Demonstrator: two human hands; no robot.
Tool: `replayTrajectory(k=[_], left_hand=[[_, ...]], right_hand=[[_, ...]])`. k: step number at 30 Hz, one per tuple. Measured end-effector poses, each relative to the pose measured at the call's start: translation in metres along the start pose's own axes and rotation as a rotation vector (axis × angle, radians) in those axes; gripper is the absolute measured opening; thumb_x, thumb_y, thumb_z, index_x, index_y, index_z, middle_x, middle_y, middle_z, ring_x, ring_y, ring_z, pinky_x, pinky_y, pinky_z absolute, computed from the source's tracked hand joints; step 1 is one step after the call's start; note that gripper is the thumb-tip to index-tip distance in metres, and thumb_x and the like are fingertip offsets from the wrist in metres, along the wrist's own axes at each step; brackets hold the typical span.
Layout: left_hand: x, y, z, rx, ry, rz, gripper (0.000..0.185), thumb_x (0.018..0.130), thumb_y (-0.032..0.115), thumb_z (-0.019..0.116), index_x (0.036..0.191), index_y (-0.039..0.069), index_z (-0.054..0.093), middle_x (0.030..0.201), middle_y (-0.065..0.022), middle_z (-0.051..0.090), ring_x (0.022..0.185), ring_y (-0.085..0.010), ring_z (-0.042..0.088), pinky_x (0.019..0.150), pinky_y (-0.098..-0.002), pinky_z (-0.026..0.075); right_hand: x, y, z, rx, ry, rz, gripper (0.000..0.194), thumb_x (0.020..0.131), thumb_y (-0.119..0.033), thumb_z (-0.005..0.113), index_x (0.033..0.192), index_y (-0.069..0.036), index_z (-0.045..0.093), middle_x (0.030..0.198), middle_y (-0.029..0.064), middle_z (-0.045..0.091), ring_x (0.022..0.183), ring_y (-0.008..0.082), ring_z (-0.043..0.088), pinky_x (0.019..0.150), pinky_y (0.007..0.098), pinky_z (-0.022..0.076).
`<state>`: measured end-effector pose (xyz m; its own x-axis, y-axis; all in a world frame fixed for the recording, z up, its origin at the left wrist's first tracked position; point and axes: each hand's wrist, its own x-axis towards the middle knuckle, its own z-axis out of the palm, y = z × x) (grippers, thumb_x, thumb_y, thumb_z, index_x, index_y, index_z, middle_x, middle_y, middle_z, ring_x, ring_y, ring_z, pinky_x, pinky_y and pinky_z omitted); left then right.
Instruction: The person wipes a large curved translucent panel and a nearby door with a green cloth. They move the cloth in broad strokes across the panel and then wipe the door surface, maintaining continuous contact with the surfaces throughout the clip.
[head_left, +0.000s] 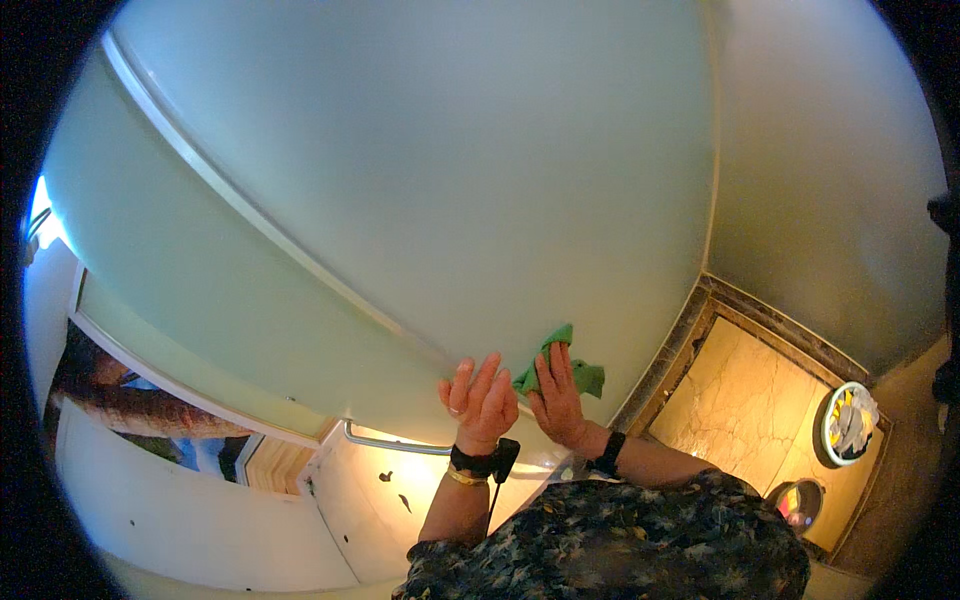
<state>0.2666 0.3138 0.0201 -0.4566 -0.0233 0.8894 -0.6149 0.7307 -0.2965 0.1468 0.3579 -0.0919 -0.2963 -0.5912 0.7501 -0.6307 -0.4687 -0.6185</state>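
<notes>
A green cloth (589, 377) lies bunched against a large frosted glass panel (480, 210). My right hand (559, 397) presses it there, fingers spread over its folds. Just to the left, my left hand (480, 405) is raised with nothing in it, its fingers slightly bent and apart; whether it touches the glass I cannot tell. Each wrist wears a dark band, and a small black device (506, 459) sits at the left one. Below the left hand, a curved metal bar handle (397, 444) runs along the panel, its right end hidden by the wrist.
A pale vertical strip (262, 225) crosses the glass at left. At right, a second frosted panel (817, 195) meets it above a dark stone curb (787, 322). On the marble-look floor (739, 397) stand a white-rimmed basin (828, 424) of mixed items and a round container (808, 491).
</notes>
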Motion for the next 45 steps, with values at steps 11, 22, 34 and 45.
replayTrajectory(k=[11, 22, 34, 45], left_hand=[[-0.007, -0.007, 0.002, -0.109, 0.106, 0.020, 0.051, 0.098, 0.027, 0.052, 0.141, 0.008, 0.032, 0.137, -0.0186, 0.053, 0.130, -0.0388, 0.046, 0.113, -0.0562, 0.025], [0.003, 0.002, -0.004, 0.021, -0.057, -0.011, 0.023, 0.092, 0.008, 0.056, 0.113, 0.016, 0.059, 0.113, -0.0037, 0.071, 0.135, -0.0316, 0.042, 0.118, -0.0506, 0.015], [0.009, 0.002, 0.000, 0.008, -0.028, 0.016, 0.023, 0.088, 0.005, 0.058, 0.107, 0.016, 0.064, 0.107, 0.0004, 0.073, 0.135, -0.0273, 0.042, 0.120, -0.0462, 0.014], [0.007, 0.002, 0.001, 0.038, -0.029, 0.019, 0.022, 0.088, 0.004, 0.056, 0.105, 0.017, 0.063, 0.106, 0.0010, 0.073, 0.134, -0.0285, 0.043, 0.121, -0.0475, 0.014]], right_hand=[[0.155, -0.040, -0.026, -0.076, 0.083, -0.644, 0.047, 0.079, -0.030, 0.067, 0.125, -0.024, 0.063, 0.133, 0.0035, 0.058, 0.126, 0.0329, 0.050, 0.114, 0.0581, 0.0251], [0.293, -0.072, -0.067, -0.061, 0.376, -0.541, 0.064, 0.080, -0.025, 0.063, 0.140, -0.010, 0.048, 0.145, 0.0146, 0.047, 0.133, 0.0399, 0.043, 0.111, 0.0587, 0.0278], [0.235, 0.107, -0.061, 0.001, 0.609, 0.070, 0.051, 0.094, -0.016, 0.049, 0.143, -0.003, 0.043, 0.148, 0.0188, 0.043, 0.139, 0.0366, 0.038, 0.116, 0.0452, 0.0267], [0.070, 0.129, 0.011, 0.185, 0.593, 0.675, 0.053, 0.099, -0.018, 0.042, 0.149, -0.001, 0.032, 0.153, 0.0199, 0.034, 0.143, 0.0348, 0.030, 0.119, 0.0414, 0.0209]])
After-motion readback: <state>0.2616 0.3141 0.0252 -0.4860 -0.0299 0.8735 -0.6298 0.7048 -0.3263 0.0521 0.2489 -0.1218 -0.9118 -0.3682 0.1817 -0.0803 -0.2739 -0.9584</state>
